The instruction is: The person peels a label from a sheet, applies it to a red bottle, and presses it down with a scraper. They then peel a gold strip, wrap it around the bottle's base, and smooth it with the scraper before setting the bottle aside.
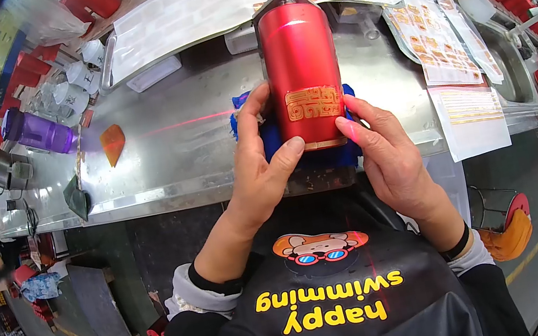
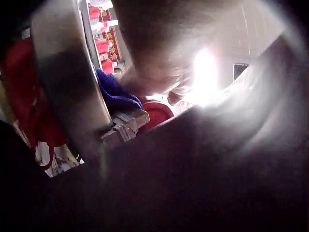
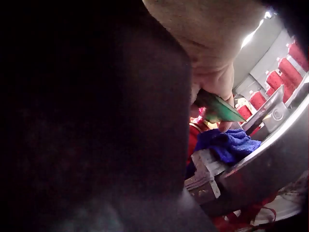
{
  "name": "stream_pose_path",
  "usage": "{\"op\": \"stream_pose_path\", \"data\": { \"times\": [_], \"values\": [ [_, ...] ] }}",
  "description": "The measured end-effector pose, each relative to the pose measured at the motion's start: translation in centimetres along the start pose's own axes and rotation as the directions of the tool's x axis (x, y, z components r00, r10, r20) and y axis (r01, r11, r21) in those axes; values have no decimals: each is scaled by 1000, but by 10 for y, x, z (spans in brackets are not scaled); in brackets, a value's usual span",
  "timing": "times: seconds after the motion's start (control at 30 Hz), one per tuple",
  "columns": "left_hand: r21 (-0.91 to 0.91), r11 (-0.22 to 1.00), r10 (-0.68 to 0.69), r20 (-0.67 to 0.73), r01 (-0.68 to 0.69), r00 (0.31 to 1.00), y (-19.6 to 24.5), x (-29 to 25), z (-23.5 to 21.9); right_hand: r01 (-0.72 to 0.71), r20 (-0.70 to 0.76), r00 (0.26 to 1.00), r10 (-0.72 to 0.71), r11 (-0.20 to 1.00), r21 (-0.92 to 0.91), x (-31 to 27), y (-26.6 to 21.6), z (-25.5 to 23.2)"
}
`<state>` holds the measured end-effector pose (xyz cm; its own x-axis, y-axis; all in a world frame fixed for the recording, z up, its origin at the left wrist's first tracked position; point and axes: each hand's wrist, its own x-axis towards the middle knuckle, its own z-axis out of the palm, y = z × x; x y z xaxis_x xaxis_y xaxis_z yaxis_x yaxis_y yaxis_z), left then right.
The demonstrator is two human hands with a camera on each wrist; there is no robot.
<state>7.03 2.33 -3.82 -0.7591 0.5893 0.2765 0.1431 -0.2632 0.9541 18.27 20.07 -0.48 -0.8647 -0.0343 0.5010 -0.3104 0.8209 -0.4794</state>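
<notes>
Both the left hand [image 1: 254, 170] and right hand [image 1: 394, 160] hold the red cup [image 1: 299, 52] with partly curled fingers, seemingly seating its gold pattern [image 1: 313, 103], which next calls for light, even pressure.

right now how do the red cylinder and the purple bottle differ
The red cylinder looks solid and opaque; the purple bottle looks see-through.
The red cylinder bears a gold pattern; none shows on the purple bottle.
The red cylinder is between the left hand and right hand; the purple bottle is away from both.
Both are long and rounded.
</notes>
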Motion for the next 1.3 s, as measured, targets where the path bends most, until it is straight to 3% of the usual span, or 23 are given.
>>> {"op": "stream_pose_path", "data": {
  "times": [0.1,0.23,0.37,0.47,0.6,0.7,0.8,1.13,1.27,1.3],
  "values": [
    [-34,998,44,-76,-47,996,-9,-9,-1,1,0,1000,-1,1000,4,0,0,0],
    [47,999,3,-152,4,988,-19,-18,-4,-5,1,1000,5,1000,22,-2,1,1],
    [140,990,43,-125,-26,991,-11,-8,6,-6,9,1000,6,999,33,-3,3,2],
    [313,948,87,-95,-54,992,-14,-7,5,-14,10,1000,14,999,29,-3,3,3],
    [243,970,45,-105,-18,993,-15,-7,4,-106,-93,989,119,985,133,-7,-2,-3],
    [186,983,23,-108,-3,994,-16,-6,3,-376,95,916,391,748,546,-5,-24,-23],
    [210,977,48,-97,-27,994,-14,-5,4,-415,184,902,392,664,622,-3,-28,-20],
    [317,948,75,-98,-41,992,-13,-5,4,-515,271,855,443,660,547,6,-30,-13],
    [341,939,93,-96,-56,991,-14,-6,4,-523,270,843,465,590,615,7,-31,-14],
    [269,963,60,-114,-27,992,-15,-7,4,-537,272,830,486,567,625,4,-29,-13]
  ]
}}
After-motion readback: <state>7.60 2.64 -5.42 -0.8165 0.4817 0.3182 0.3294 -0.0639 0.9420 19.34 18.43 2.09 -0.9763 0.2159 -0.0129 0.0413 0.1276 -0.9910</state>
